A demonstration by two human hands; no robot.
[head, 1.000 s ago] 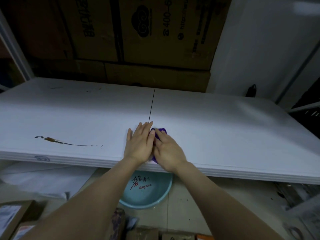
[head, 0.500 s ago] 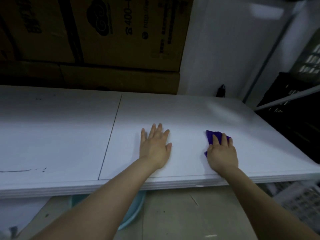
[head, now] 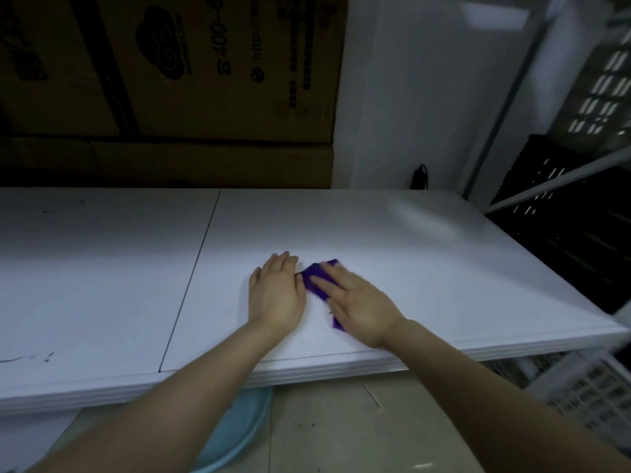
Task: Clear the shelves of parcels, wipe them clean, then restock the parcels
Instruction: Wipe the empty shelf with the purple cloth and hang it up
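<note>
Shelf bare of parcels, wiping in progress; restocking not yet begun.

The right hand lies flat with fingers straight, pressing a purple cloth onto the white surface towards the near edge. The left hand rests flat just beside it on the left, fingers straight and together, holding nothing. Further left a dark seam runs between panels, and dark marks show at the near left, so I judge the wiping unfinished. Cardboard boxes stand behind the shelf, and a blue basin sits on the floor below.
</note>
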